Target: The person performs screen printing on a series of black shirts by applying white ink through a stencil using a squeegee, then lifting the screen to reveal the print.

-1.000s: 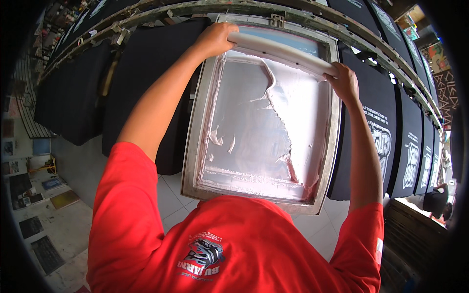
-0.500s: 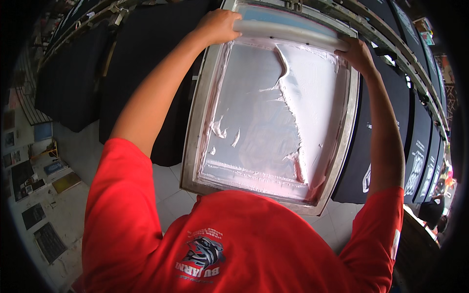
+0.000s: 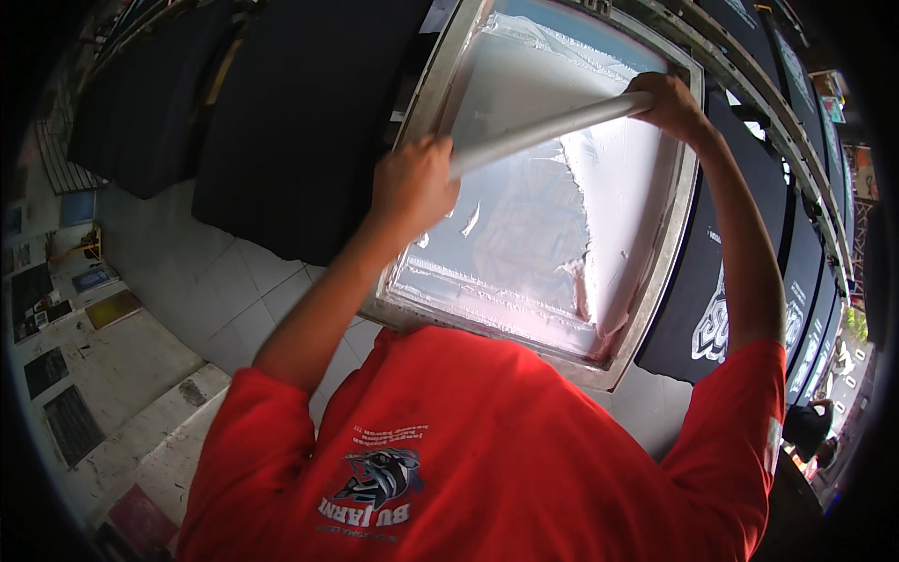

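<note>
Squeegee bar (image 3: 548, 131) lies across the upper part of the metal-framed printing screen (image 3: 552, 234). Left hand (image 3: 412, 187) grips one end, right hand (image 3: 670, 103) the other, fingers wrapped tight round it. Black shirts (image 3: 300, 112) flank the frame; pale tiled floor (image 3: 215, 290) below.

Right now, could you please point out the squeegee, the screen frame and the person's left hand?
squeegee (image 3: 552, 125): head view, middle of its pale bar.
screen frame (image 3: 667, 253): head view, right metal rail.
left hand (image 3: 412, 185): head view, back of hand.
</note>
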The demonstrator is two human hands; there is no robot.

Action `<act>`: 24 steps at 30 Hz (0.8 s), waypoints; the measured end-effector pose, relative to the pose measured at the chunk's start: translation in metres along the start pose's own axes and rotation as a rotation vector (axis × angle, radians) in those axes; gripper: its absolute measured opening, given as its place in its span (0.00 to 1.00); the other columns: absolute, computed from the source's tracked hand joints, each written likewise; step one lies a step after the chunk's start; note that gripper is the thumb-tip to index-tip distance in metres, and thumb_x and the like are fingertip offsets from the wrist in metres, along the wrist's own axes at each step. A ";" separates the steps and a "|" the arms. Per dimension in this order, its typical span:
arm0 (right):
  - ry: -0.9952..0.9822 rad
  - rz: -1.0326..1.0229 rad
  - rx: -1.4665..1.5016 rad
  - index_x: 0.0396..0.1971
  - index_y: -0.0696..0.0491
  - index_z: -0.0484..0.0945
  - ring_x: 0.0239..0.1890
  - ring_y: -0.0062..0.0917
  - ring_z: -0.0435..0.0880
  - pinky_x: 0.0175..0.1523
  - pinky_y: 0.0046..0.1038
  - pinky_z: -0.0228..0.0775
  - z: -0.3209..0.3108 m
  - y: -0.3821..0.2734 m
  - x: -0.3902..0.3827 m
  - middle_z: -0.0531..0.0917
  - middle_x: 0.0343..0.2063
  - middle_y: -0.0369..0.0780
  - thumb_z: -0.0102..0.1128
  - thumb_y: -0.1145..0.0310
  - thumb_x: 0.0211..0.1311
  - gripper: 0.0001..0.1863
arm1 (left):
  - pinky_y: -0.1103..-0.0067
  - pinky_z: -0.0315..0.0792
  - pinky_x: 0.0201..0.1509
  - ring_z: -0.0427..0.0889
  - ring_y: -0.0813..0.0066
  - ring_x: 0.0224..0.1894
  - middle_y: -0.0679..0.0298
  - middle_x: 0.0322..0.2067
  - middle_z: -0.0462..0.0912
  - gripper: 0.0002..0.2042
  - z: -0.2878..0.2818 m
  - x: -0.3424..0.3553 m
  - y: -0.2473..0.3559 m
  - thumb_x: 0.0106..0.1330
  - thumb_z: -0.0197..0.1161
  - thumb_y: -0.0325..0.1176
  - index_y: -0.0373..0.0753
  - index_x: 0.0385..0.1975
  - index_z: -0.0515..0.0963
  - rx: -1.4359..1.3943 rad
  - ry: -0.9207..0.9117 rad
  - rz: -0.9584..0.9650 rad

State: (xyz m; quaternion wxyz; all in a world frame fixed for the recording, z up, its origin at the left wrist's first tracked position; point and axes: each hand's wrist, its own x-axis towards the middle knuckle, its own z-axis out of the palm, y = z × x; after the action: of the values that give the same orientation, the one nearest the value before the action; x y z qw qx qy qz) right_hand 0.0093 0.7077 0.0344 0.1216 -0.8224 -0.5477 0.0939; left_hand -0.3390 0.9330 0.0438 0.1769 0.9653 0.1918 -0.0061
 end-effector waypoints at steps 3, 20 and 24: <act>-0.064 -0.124 -0.058 0.35 0.46 0.85 0.41 0.35 0.85 0.48 0.35 0.77 0.005 -0.038 -0.001 0.86 0.35 0.37 0.75 0.63 0.46 0.14 | 0.61 0.78 0.42 0.84 0.50 0.38 0.52 0.36 0.82 0.13 0.009 -0.066 0.006 0.53 0.70 0.31 0.35 0.34 0.75 -0.020 0.048 -0.074; 0.294 0.287 -0.066 0.37 0.46 0.85 0.38 0.39 0.85 0.43 0.36 0.78 -0.016 -0.066 -0.113 0.86 0.34 0.39 0.73 0.65 0.47 0.14 | 0.63 0.77 0.46 0.82 0.52 0.44 0.56 0.41 0.82 0.15 -0.026 0.013 -0.001 0.54 0.71 0.34 0.38 0.40 0.79 0.017 0.118 0.228; 0.339 0.396 -0.122 0.38 0.46 0.84 0.39 0.41 0.85 0.44 0.38 0.78 -0.022 -0.029 -0.086 0.86 0.33 0.40 0.73 0.61 0.49 0.15 | 0.64 0.76 0.49 0.82 0.49 0.46 0.52 0.44 0.83 0.16 -0.038 0.124 -0.006 0.54 0.70 0.33 0.37 0.42 0.81 -0.010 0.102 0.372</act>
State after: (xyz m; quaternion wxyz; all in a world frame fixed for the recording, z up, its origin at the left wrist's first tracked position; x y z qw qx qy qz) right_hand -0.0430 0.6372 0.0662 0.1408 -0.9233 -0.3529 -0.0564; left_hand -0.2284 0.9971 0.0671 0.1698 0.9823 0.0189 0.0763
